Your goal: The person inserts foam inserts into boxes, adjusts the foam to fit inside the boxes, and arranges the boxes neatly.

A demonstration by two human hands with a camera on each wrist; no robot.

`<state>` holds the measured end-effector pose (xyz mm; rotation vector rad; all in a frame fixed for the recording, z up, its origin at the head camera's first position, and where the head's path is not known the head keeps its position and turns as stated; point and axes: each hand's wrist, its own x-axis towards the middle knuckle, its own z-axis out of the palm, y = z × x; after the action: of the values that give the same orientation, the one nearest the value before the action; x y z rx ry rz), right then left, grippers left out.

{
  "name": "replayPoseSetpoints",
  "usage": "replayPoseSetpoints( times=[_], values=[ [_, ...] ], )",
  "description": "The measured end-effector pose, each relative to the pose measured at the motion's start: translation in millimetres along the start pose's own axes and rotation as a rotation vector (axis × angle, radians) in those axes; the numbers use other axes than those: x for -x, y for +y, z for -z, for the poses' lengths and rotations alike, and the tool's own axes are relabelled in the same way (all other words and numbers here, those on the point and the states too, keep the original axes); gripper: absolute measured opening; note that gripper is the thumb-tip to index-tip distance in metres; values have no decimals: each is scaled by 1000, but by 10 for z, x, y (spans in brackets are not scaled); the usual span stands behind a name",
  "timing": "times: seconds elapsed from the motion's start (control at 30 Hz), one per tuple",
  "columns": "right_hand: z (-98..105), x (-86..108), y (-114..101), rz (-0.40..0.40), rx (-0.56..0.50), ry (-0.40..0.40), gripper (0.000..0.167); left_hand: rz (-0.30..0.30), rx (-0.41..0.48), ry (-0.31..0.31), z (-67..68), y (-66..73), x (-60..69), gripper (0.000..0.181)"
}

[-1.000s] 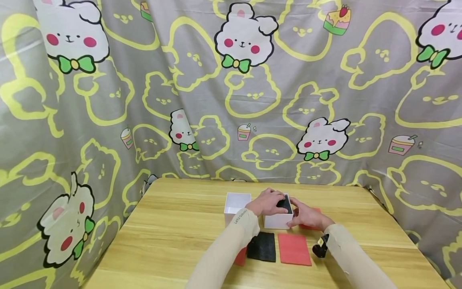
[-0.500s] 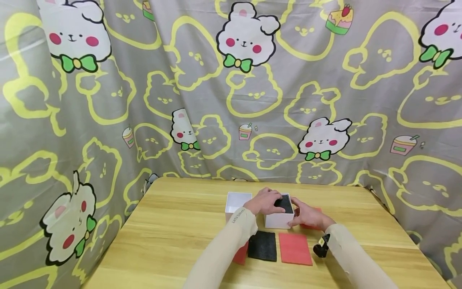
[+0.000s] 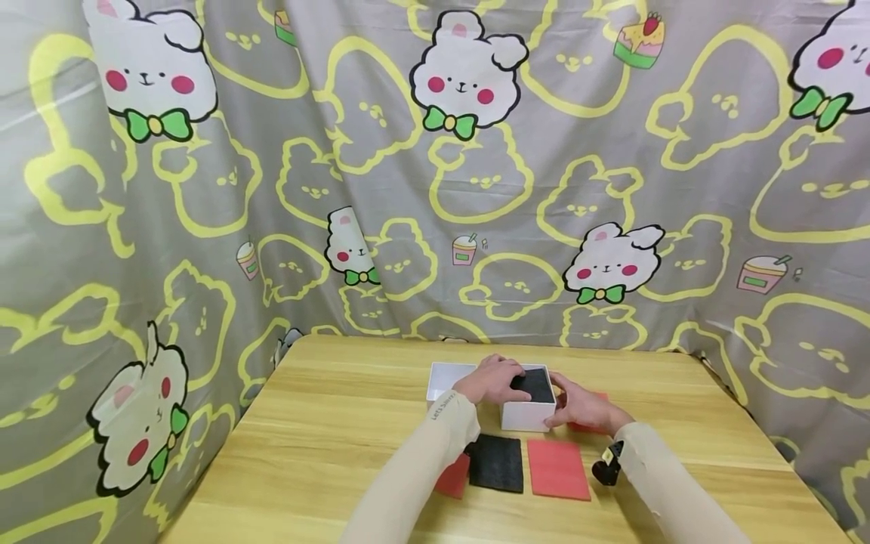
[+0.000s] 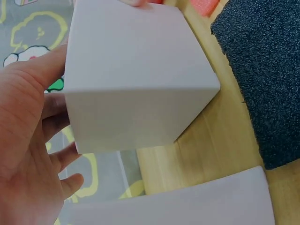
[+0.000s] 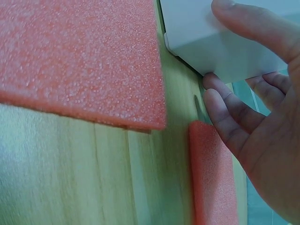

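Observation:
A white open-topped box stands upright on the table, with a black foam sheet showing inside it. My left hand lies over the box's left rim, thumb and fingers reaching onto that foam; in the left wrist view the fingertips at the far side are partly hidden by the box wall. From the right, my right hand grips the same box, its thumb on one wall and its fingers round the side.
To the left, a second white box is partly covered by my left arm. In front lie a black foam sheet and red foam sheets, one at right and one by my sleeve. Another red sheet sits behind my right hand.
My left hand has slid slightly left across the box opening, so more of the black foam inside shows. The right hand keeps its grip on the box.

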<state>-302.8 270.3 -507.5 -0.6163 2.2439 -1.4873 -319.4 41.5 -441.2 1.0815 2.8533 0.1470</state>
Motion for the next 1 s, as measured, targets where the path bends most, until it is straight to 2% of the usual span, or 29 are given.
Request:
replayPoseSetpoints(
  times=[0.2, 0.53, 0.77, 1.0],
  values=[
    [-4, 15, 26, -17, -2, -2, 100, 31, 13, -29, 2, -59, 25, 54],
    [-2, -8, 14, -1, -14, -11, 99, 21, 11, -25, 23, -140, 69, 53],
    [7, 1, 3, -21, 5, 1, 102, 34, 15, -38, 53, -169, 102, 52],
    [2, -9, 7, -17, 4, -1, 101, 39, -41, -48, 67, -150, 76, 53]
  ],
)
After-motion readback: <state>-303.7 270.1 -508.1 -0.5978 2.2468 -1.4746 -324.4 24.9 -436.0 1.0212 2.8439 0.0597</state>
